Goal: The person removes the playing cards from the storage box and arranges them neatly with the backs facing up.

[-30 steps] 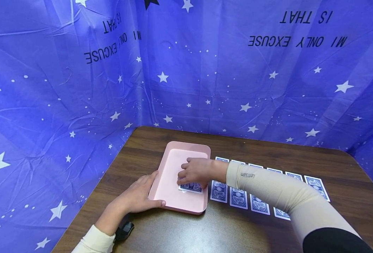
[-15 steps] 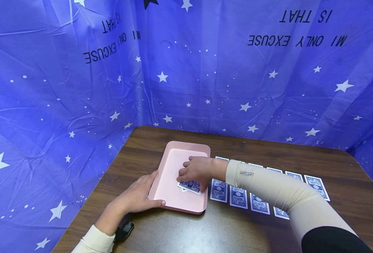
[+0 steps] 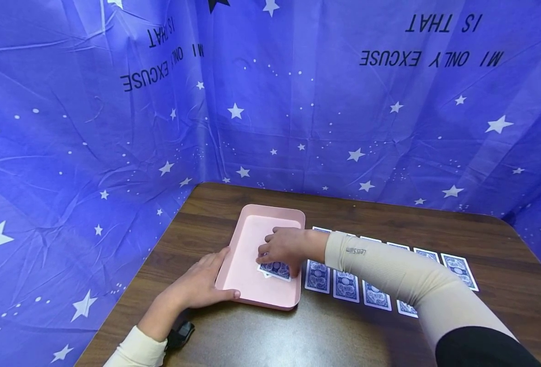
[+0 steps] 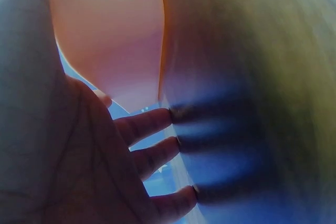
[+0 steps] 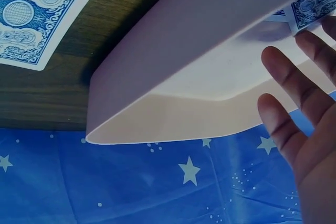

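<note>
Our right hand [image 3: 285, 245] reaches across into the pink tray [image 3: 233, 257], fingers bent down over a small stack of blue-backed cards [image 3: 277, 269] lying on the tray floor near its right wall. The fingertips rest on the top card and the thumb sits at the stack's near edge; whether they pinch the card or merely press it flat we cannot tell. From the right wrist, the fingers [image 5: 286, 85] look loosely spread and fairly straight above the tray's pale floor, with a card corner [image 5: 310, 9] showing just past them.

Our left hand [image 3: 200, 283] steadies the tray from its left side, fingers lying relaxed along the outer wall and the thumb laid along the near rim. The left wrist view is blurred, showing only straightish fingers [image 4: 152, 153] against the tray wall.

Just beyond the right wrist, outside the tray, face-down cards [image 3: 343, 285] lie in two rows on the dark wooden table [image 3: 325, 336], running off under our beige sleeve [image 3: 403, 278] to the far right end [image 3: 459, 271]. A small black object [image 3: 180, 334] sits below the left wrist. Blue star-printed cloth [image 3: 91, 153] walls the table.

By our reading the gathering has only begun: a few cards are in the tray, and well over half a dozen remain laid out.
</note>
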### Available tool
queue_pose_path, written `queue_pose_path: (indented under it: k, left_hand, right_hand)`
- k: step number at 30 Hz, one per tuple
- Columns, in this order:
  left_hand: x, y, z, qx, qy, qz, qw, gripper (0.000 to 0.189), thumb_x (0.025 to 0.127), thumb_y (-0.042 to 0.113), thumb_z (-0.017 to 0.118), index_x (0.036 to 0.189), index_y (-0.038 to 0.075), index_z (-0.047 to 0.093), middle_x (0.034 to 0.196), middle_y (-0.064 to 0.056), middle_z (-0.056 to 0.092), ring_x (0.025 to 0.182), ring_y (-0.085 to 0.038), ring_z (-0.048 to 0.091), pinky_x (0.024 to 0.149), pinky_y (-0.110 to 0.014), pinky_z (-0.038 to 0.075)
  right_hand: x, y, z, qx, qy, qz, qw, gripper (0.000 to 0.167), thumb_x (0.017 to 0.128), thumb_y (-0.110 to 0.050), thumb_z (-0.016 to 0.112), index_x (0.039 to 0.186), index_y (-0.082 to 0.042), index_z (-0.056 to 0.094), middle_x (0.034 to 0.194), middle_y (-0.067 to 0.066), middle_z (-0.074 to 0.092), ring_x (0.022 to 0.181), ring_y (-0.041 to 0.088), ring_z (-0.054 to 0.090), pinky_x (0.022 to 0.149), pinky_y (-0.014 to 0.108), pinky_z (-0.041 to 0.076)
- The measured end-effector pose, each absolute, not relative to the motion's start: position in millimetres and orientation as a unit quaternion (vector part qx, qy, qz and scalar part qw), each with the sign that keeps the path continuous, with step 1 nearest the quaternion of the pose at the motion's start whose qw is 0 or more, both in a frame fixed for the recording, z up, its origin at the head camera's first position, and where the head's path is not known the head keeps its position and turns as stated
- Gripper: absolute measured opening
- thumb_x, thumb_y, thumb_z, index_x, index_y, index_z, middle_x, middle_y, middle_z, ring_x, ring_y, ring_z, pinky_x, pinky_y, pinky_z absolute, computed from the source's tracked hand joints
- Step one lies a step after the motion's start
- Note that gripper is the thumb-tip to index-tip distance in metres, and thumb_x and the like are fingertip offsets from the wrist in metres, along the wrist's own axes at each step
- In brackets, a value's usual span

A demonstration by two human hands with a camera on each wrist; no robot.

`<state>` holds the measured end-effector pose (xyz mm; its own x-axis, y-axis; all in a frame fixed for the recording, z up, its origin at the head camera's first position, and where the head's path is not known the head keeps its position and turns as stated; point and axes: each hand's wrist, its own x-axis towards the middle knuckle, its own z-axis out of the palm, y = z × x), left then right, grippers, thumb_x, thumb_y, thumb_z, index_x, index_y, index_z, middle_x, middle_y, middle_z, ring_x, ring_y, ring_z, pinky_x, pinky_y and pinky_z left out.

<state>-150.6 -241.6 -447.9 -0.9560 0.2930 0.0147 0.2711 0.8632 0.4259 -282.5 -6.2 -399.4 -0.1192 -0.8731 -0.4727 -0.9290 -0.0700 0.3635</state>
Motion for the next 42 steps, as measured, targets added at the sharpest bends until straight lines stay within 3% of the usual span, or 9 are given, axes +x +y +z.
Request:
queue_pose_path:
  k: [17,22,31,36,42]
  left_hand:
    - [-150.8,-238.3,-447.6,0.15,0.965,0.215,0.031,0.113,0.076,0.067,0.071,0.155,0.0,0.025,0.148,-0.022,0.043,0.136,-0.04,0.04,0.11,-0.053,0.035]
    - [-150.4,-238.8,-447.4,0.145,0.965,0.215,0.031,0.114,0.076,0.067,0.071,0.155,0.0,0.025,0.148,-0.022,0.043,0.135,-0.041,0.04,0.11,-0.054,0.035]
    - [-150.0,-239.4,-448.5,0.143,0.967,0.211,0.029,0.114,0.075,0.067,0.072,0.155,0.0,0.026,0.148,-0.021,0.044,0.135,-0.04,0.041,0.109,-0.053,0.036]
    - [-150.0,-239.7,-447.5,0.143,0.967,0.211,0.026,0.114,0.075,0.067,0.072,0.155,0.001,0.027,0.148,-0.021,0.044,0.135,-0.039,0.041,0.109,-0.053,0.037]
    - [-150.1,-239.6,-447.4,0.144,0.966,0.212,0.025,0.113,0.075,0.067,0.072,0.155,0.0,0.027,0.148,-0.02,0.045,0.135,-0.039,0.041,0.109,-0.053,0.036]
  right_hand:
    - [-285.6,4.3,-393.7,-0.674,0.694,0.254,0.027,0.093,0.069,-0.06,0.082,0.149,-0.029,0.045,0.133,-0.006,0.052,0.113,0.017,0.051,0.092,0.039,0.048]
    - [-286.8,9.1,-389.3,-0.66,0.715,0.228,0.03,0.094,0.069,-0.061,0.082,0.149,-0.028,0.046,0.135,-0.006,0.051,0.115,0.017,0.051,0.094,0.038,0.047]
    - [-291.0,30.3,-377.7,-0.645,0.74,0.189,-0.007,0.094,0.068,-0.067,0.079,0.148,-0.028,0.048,0.135,-0.007,0.052,0.11,0.017,0.052,0.085,0.037,0.046]
    - [-289.9,45.1,-367.1,-0.645,0.751,0.142,-0.028,0.097,0.066,-0.067,0.08,0.147,-0.024,0.049,0.133,-0.004,0.053,0.11,0.02,0.052,0.094,0.043,0.045]
    - [-285.6,57.7,-357.1,-0.638,0.76,0.12,-0.04,0.097,0.067,-0.065,0.081,0.147,-0.023,0.048,0.133,-0.002,0.054,0.114,0.021,0.051,0.1,0.042,0.043]
